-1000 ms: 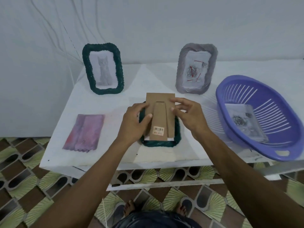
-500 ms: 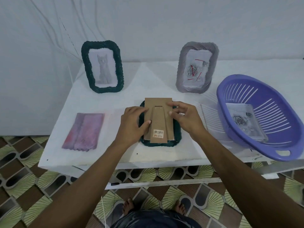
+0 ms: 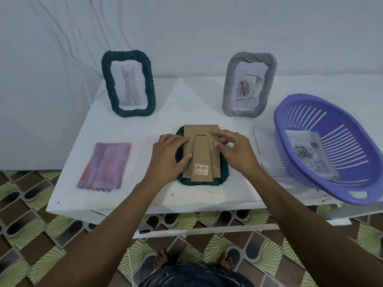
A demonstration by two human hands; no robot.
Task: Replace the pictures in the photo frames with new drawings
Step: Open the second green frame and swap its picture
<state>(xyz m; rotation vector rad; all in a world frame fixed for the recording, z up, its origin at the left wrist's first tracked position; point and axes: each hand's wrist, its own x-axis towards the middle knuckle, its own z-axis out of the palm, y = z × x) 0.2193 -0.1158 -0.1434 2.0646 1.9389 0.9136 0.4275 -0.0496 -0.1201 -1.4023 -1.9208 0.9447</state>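
Face-down frame (image 3: 204, 182), dark green rim, lies flat on the table (image 3: 132, 129) near its front edge, between the two hands; brown backing board (image 3: 200, 131) on top of it, its upper end past the rim's far side; folded stand flap (image 3: 202, 154) flat along the board, barcode sticker (image 3: 201, 169) at its near end.

Left hand (image 3: 167, 160) covers the frame's left side; right hand (image 3: 236, 152) sits at its right side, just over the board's edge.

Table white, set against a pale wall (image 3: 186, 27); patterned tiled floor (image 3: 31, 235) below; bare feet (image 3: 161, 258) at the bottom of the view. Green frame (image 3: 104, 79) with a cat drawing stands upright at back left; grey frame (image 3: 228, 90) with a rose drawing marked in red stands at back right. Pink cloth (image 3: 105, 165) lies flat, left of the left hand, apart from it. Purple slotted basket (image 3: 352, 183) on the right, tilted, overhanging the table front; loose drawings (image 3: 308, 154) inside it.

Both forearms reach in from below, converging on the frame. Left hand: fingers curled over the rim's left side, thumb pressed on the board; it holds the frame. Right hand: fingers bent, thumb and forefinger tips at the board's right margin; pinching or only pressing, cannot tell.
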